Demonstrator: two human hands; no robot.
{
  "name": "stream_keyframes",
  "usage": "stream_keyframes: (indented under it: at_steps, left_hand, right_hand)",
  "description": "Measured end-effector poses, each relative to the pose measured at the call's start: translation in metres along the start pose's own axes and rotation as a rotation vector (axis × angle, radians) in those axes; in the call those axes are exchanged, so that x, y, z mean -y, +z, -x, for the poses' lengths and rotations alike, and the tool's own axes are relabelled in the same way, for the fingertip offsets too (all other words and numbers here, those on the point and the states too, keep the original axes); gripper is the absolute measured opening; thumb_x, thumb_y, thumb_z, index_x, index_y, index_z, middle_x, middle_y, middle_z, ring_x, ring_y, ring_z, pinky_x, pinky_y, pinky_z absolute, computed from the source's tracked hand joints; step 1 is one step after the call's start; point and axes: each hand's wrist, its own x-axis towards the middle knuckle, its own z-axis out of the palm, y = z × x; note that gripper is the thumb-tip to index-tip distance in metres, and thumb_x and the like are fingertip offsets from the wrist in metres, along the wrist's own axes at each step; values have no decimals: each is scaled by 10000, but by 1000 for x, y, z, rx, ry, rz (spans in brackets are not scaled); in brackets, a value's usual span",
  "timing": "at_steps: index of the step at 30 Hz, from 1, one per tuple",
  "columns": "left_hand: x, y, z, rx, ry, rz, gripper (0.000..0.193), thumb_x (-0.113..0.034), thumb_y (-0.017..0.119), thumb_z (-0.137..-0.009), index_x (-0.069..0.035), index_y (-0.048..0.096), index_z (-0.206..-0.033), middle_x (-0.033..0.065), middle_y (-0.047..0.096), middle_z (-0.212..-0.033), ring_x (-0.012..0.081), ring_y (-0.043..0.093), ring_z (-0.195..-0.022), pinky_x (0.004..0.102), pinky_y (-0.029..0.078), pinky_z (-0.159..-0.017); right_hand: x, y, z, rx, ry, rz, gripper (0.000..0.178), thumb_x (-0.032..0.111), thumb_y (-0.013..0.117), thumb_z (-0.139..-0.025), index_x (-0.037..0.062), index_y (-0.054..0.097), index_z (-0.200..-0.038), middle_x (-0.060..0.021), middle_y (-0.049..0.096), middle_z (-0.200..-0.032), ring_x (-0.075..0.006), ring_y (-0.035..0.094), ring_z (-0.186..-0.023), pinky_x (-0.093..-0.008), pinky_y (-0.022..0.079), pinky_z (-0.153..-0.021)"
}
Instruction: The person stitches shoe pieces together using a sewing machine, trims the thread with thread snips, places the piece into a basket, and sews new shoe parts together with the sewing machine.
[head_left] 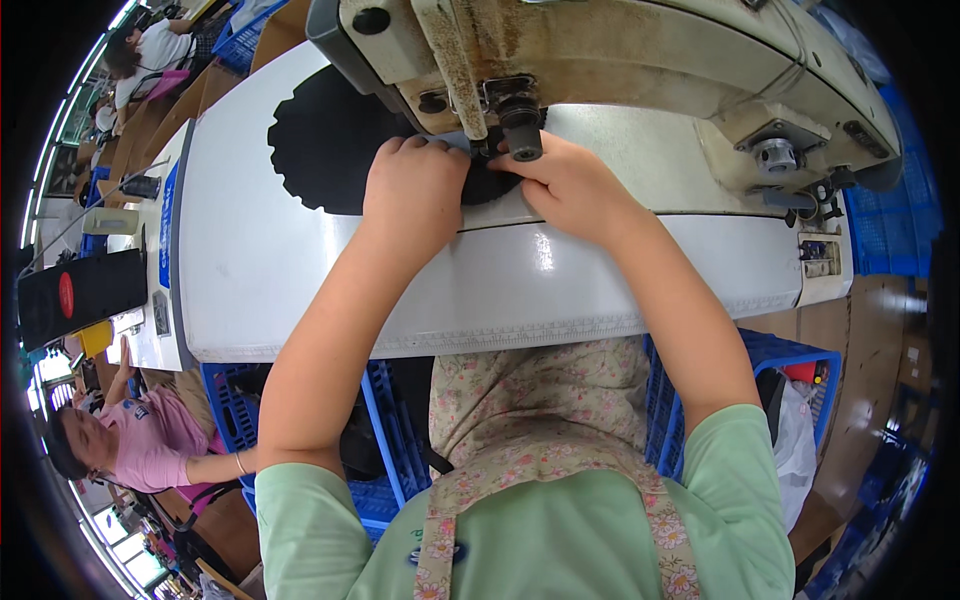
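Note:
A black flat piece with a scalloped edge (325, 140), perhaps fabric, lies on the white sewing table, partly under the head of a sewing machine (620, 50). My left hand (415, 195) is closed on this piece just left of the needle area, its fingers curled away from view. From the other side, my right hand (575, 190) pinches the piece close to the presser foot (482, 148). Its fingertips are partly hidden behind the machine's dark knob (521, 135). The needle itself cannot be made out.
A ruler strip (560, 328) runs along the near edge of the white table (270, 290). Blue crates (385, 430) flank my lap, one holding a white plastic bag (795, 440). At left, a person in pink (150, 440) sits by another table; another person (160, 50) sits farther off.

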Motion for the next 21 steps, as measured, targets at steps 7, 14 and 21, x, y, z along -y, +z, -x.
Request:
stream_keyframes:
  at_steps: [7,14,21]
  left_hand:
    - [-2,3,-3,-23,-11,-59,179,-3,612,-616,-39,649,-787,125,657,-808,309,624,-806,383,461,-808]
    - [-1,8,-5,-23,-3,-109,117,-44,645,-662,-82,664,-771,87,657,-766,253,637,-811,353,452,-796]
    - [-2,7,-3,-35,3,-114,113,-59,658,-665,-81,664,-776,88,659,-779,259,634,-820,368,448,-836]
  right_hand:
    - [-6,3,-2,-23,-41,26,343,-55,491,-758,52,626,-1055,-138,621,-1058,-340,599,-985,-404,488,-854]
    - [-10,5,-3,-56,-64,32,338,-59,496,-749,53,618,-1043,-143,620,-1025,-348,593,-968,-414,487,-834]
    - [-7,4,-3,-36,-36,40,281,5,526,-753,-8,641,-1009,-147,629,-1093,-350,591,-1007,-427,487,-880]
